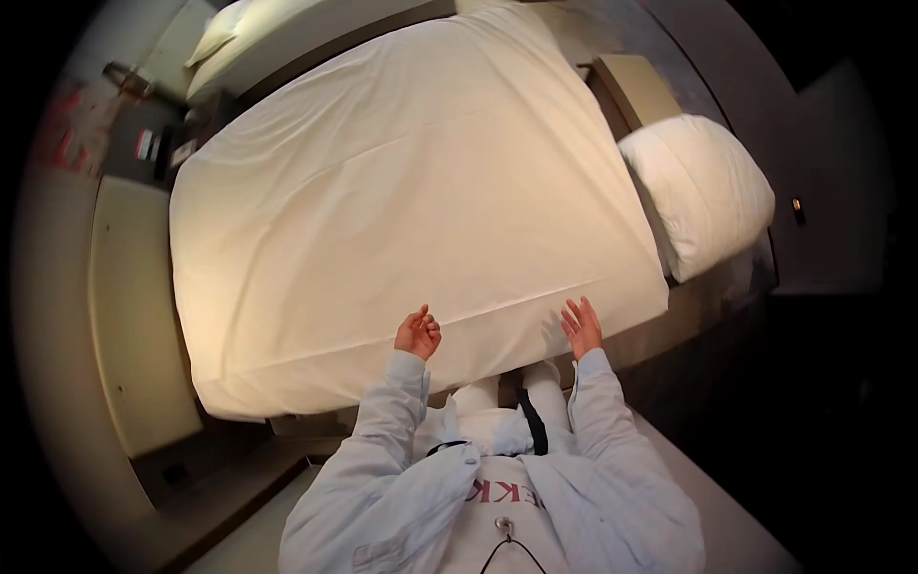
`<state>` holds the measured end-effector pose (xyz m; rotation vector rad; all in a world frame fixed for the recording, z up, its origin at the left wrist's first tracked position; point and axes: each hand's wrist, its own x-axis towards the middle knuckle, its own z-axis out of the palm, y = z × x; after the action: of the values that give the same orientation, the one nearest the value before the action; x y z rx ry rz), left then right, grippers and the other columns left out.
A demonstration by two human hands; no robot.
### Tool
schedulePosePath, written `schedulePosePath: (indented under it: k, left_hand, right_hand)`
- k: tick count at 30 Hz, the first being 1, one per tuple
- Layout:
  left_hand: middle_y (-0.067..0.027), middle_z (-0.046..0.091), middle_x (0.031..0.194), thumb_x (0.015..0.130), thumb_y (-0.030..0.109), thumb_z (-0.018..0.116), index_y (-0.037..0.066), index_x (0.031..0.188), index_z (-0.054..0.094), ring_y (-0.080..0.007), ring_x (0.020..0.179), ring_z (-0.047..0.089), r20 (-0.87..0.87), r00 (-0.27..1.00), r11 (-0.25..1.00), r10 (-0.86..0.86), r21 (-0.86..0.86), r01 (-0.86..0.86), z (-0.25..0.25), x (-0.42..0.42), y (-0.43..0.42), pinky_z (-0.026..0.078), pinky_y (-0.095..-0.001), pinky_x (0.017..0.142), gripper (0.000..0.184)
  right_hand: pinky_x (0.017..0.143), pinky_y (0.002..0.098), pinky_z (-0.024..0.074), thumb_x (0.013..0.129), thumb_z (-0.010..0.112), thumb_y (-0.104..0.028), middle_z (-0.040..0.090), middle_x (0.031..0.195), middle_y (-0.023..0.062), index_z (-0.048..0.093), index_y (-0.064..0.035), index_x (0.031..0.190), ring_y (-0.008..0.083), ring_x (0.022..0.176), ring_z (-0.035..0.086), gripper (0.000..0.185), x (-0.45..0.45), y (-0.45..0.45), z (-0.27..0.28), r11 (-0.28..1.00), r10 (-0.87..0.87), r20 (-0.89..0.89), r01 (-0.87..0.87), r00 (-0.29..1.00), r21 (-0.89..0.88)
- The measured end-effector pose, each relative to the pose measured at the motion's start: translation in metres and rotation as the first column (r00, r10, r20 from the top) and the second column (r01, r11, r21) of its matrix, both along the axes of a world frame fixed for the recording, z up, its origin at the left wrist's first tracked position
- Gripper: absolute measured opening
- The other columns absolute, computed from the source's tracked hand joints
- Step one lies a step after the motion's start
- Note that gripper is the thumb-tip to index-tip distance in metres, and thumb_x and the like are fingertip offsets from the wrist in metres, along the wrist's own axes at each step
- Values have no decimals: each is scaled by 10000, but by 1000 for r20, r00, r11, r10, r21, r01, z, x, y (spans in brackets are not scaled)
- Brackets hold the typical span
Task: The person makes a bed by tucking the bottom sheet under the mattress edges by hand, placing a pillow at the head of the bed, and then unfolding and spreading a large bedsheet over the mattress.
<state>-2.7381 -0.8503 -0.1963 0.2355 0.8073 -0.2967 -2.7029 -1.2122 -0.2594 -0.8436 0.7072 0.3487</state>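
A bed spread with a white sheet [411, 210] fills the middle of the head view. The sheet shows long creases and hangs over the near edge. Above that edge, left of centre, is my left hand [419, 333], its fingers partly curled and apart, holding nothing. To its right my right hand [581, 327] hovers by the sheet's near edge with fingers spread and nothing in them. A shadow of the right hand falls on the sheet beside it. Whether either hand touches the cloth I cannot tell.
A plump white pillow or folded duvet [703, 196] rests on the right beyond the bed's edge, near a tan box-like piece [636, 91]. A pale headboard-like panel [134, 316] stands at the left. Behind the bed lies another white bed [277, 43]; a dark nightstand [148, 139] holds small items.
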Motion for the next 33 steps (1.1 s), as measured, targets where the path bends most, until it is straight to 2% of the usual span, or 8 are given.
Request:
schedulePosePath:
  k: [6,11,19,22,25,26,32,33]
  left_hand:
    - [19,492,666,843,157,502,135,932,562,-131,625,480,152,940,952,305,-11,-307,28,-43,31,422,-253,542,110]
    - [20,493,667,845,157,503,133,901,572,-128,621,477,184,744,760,643,-32,-649,34,-104,4,421,-258,550,92]
    - [24,441,625,822,170,528,121,801,546,-126,593,434,149,504,517,851,-67,-854,63,-161,19,396,-249,518,56]
    - [31,343,530,816,186,571,138,579,358,-107,521,384,109,401,410,910,-83,-908,76,-192,43,349,-239,467,322]
    - [41,240,465,816,168,583,144,537,284,-91,431,289,192,359,384,914,-118,-916,54,-253,93,274,-240,398,410]
    - [45,171,439,823,149,576,150,518,240,-86,373,183,90,276,287,957,-156,-945,52,-259,99,176,-246,347,453]
    - [43,133,424,863,175,531,171,474,213,-88,337,137,149,155,173,977,-112,-979,57,-365,224,126,-244,322,503]
    - [44,133,425,866,178,528,173,473,212,-86,336,140,174,159,185,972,-140,-973,62,-376,234,128,-243,322,504]
  right_hand:
    - [865,299,429,866,524,-234,485,1212,30,355,-192,1301,171,991,516,469,73,64,93,941,285,197,-313,938,125]
    - [873,314,408,862,527,-213,423,1240,10,360,-200,1307,162,1010,462,476,110,100,113,813,478,178,-510,860,280]
    - [799,309,452,861,507,-112,560,1043,-13,489,-160,1193,136,872,533,335,113,176,159,668,562,196,-581,804,465]
    - [775,305,455,856,492,-89,565,1031,-16,510,-156,1151,138,855,537,303,77,217,163,620,613,127,-574,780,535]
    - [764,304,456,855,485,-81,567,1025,-16,504,-157,1154,142,844,540,309,30,276,161,586,715,59,-643,696,492]
    - [760,307,455,852,478,-75,568,1016,-15,500,-159,1155,143,834,543,315,28,280,158,568,728,62,-651,683,504]
    - [741,310,453,844,482,-79,571,1000,-16,515,-170,1124,142,823,543,297,-69,401,151,568,764,-3,-671,645,476]
    - [719,311,452,842,483,-78,576,986,-19,521,-171,1108,145,801,543,284,-84,420,155,488,812,16,-695,583,528]
